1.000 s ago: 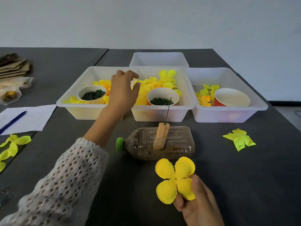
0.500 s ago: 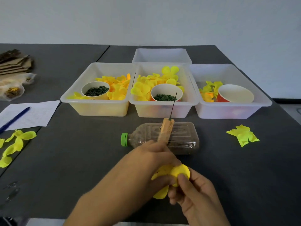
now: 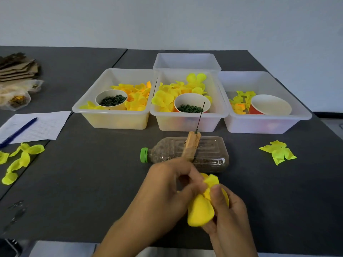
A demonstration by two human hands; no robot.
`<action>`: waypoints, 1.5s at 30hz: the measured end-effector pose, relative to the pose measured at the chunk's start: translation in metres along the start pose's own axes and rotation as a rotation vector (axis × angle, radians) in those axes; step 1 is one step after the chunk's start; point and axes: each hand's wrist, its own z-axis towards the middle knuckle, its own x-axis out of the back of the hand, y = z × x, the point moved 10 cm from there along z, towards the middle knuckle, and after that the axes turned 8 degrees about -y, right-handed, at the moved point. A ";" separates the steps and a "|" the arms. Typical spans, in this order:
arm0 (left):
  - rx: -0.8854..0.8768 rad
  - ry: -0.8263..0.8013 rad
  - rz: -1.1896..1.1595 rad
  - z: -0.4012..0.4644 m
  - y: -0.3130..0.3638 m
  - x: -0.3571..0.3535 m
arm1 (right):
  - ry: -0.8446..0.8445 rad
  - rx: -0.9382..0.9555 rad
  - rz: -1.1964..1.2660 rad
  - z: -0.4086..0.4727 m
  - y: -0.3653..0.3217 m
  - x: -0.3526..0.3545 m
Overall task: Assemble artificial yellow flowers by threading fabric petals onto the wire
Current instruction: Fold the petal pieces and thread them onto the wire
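Observation:
Both hands meet low in the middle of the head view around a yellow fabric petal piece [image 3: 201, 212]. My left hand [image 3: 170, 186] pinches its upper part and my right hand [image 3: 225, 210] grips it from the right, thumb on top. Just beyond them a thin dark wire [image 3: 200, 116] stands up from a wooden block [image 3: 192, 145] fixed on a lying plastic bottle [image 3: 209, 154] with a green cap. Nothing sits on the wire.
Three white tubs stand behind: the left tub [image 3: 111, 117] and middle tub [image 3: 189, 121] hold yellow petals and cups of green rings, the right tub [image 3: 267, 123] a red cup. Loose lime petals [image 3: 277, 152] lie right, more petals [image 3: 20, 158] left by paper and pen [image 3: 18, 132].
My left hand came back from the tubs to the petal piece held by my right hand. The flat four-petal piece is now folded and bunched between both hands.

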 end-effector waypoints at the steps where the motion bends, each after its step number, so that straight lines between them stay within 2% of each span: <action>1: 0.011 0.039 -0.081 0.004 -0.005 0.008 | 0.016 0.026 0.025 0.000 -0.003 0.002; 4: 0.018 0.232 -0.252 0.022 -0.021 0.043 | 0.056 0.088 -0.012 -0.001 -0.011 0.008; 9: 0.047 0.490 -0.224 0.057 -0.027 0.101 | 0.117 0.148 -0.050 -0.002 -0.013 0.020; 10: 0.064 0.502 -0.199 0.061 -0.025 0.113 | 0.124 0.153 -0.062 -0.002 -0.013 0.023; 12: 0.088 0.372 -0.136 0.071 -0.018 0.117 | 0.125 0.165 -0.101 -0.002 -0.016 0.028; 16: 0.093 -0.135 0.104 0.064 0.000 0.048 | 0.139 0.217 -0.232 -0.003 -0.026 0.030; 19: 0.134 -0.346 0.198 0.041 -0.002 0.004 | 0.138 0.260 -0.328 -0.006 -0.034 0.026; 21: 0.192 -0.411 0.323 0.030 -0.010 -0.014 | 0.127 0.297 -0.384 -0.008 -0.040 0.022; 23: 0.169 -0.347 0.450 0.031 -0.008 -0.019 | 0.099 0.314 -0.384 -0.010 -0.043 0.016; 27: 0.138 -0.095 0.320 0.047 -0.006 0.012 | 0.106 0.345 -0.413 -0.013 -0.049 0.010; 30: 0.141 -0.072 0.192 0.058 -0.008 0.023 | 0.142 0.377 -0.443 -0.013 -0.054 0.009; 32: 0.112 -0.042 0.213 0.066 -0.007 0.030 | 0.176 0.423 -0.434 -0.016 -0.059 0.011; 36: 0.112 0.301 0.232 0.084 -0.021 0.097 | 0.223 0.500 -0.338 -0.026 -0.066 0.019; 38: 0.154 0.486 0.380 0.097 -0.029 0.133 | 0.243 0.479 -0.256 -0.027 -0.067 0.026; 40: 0.249 0.601 0.574 0.117 -0.038 0.153 | 0.273 0.467 -0.228 -0.026 -0.075 0.032; 42: 0.323 0.583 0.746 0.144 -0.049 0.152 | 0.283 0.484 -0.267 -0.022 -0.092 0.035; 45: 0.392 0.397 0.936 0.183 -0.074 0.135 | 0.268 0.583 -0.291 -0.014 -0.132 0.039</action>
